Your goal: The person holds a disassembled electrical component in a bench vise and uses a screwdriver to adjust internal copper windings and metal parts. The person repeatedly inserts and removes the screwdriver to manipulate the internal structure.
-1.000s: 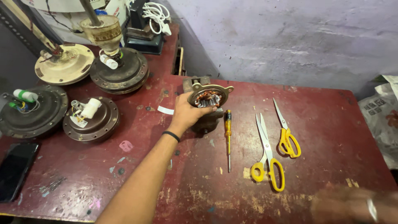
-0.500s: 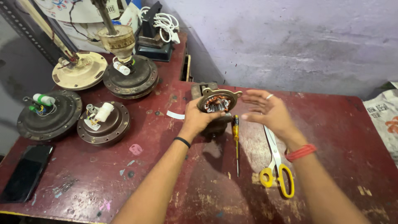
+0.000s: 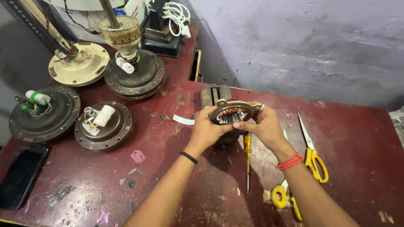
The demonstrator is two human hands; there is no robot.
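The small motor (image 3: 232, 114), a round brown metal shell with copper windings showing in its open middle, is now gripped from both sides above the red worktop (image 3: 168, 176). Half a second ago only the left hand held it and the right hand hovered open beside it. Now the left hand (image 3: 209, 130) wraps its fingers around the near left rim, and the right hand (image 3: 264, 127) has closed on the right rim, thumb pressed across the front. Just below lies a yellow-handled screwdriver (image 3: 248, 159), with two pairs of yellow scissors (image 3: 313, 151) to the right. Four fan motor housings (image 3: 103, 126) sit at the left, near a dark phone (image 3: 21, 176).
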